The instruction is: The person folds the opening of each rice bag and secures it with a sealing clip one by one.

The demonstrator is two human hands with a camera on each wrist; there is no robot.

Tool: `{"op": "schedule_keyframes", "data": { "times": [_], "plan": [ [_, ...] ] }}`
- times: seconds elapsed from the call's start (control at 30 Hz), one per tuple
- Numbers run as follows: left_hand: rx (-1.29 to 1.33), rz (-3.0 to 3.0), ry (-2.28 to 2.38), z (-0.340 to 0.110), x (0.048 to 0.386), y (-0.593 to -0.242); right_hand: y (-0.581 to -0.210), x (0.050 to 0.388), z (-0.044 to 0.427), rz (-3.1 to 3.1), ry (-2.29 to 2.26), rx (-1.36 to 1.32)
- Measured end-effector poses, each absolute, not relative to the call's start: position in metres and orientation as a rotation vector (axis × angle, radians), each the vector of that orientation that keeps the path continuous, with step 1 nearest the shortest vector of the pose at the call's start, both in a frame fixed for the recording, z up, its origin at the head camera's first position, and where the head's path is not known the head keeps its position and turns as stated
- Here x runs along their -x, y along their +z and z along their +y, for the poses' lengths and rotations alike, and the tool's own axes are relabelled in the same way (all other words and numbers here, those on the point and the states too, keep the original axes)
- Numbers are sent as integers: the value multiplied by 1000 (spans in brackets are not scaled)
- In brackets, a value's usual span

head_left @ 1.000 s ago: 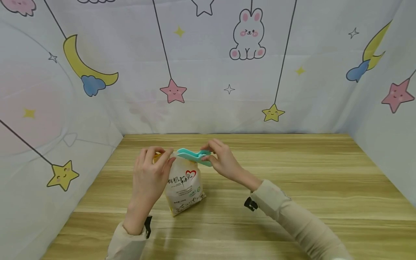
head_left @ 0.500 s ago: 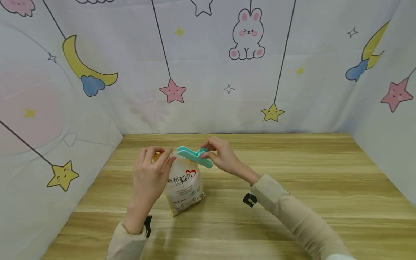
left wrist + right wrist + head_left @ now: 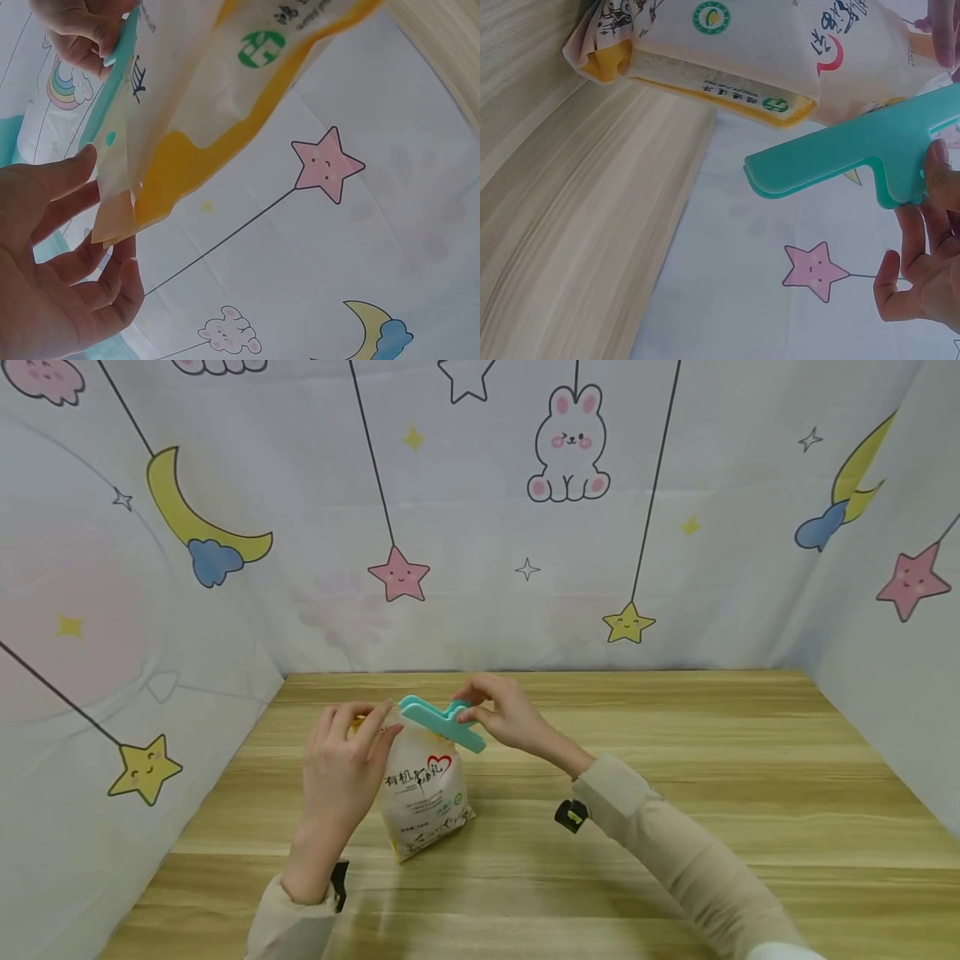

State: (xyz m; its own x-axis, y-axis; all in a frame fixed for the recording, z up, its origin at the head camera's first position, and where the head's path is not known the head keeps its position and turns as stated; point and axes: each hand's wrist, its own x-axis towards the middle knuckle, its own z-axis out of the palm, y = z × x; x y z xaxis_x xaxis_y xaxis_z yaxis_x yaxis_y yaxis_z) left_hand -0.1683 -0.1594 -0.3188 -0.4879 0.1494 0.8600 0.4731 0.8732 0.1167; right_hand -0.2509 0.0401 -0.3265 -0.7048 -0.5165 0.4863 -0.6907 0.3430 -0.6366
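Note:
A white and yellow food bag [image 3: 423,789] with dark printed characters and a red heart stands on the wooden table. My left hand [image 3: 341,760] pinches its top left corner between thumb and fingers; in the left wrist view, the pale top edge of the bag [image 3: 116,217] lies between them. My right hand [image 3: 510,714] grips the handle of a teal bag clip [image 3: 438,722]. The clip slants across the bag's top, down to the right. In the right wrist view the clip [image 3: 825,157] lies close to the bag [image 3: 765,45]; whether it clamps the bag I cannot tell.
The wooden table [image 3: 675,827] reaches back to a white cloth backdrop [image 3: 480,510] printed with stars, moons and a rabbit. More cloth rises at the left and right sides. A black strap [image 3: 573,816] shows at the right wrist.
The right hand and clip have shifted slightly left, and the clip has tilted more steeply, its right end lower. The left hand keeps its hold on the bag's corner.

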Motion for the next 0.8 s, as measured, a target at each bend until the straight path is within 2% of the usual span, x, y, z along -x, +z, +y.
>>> {"op": "schedule_keyframes", "data": {
  "times": [0.8],
  "plan": [
    [376, -2054, -508, -165, 167, -315, -315, 247, 30, -2387, 1274, -1150]
  ]
}}
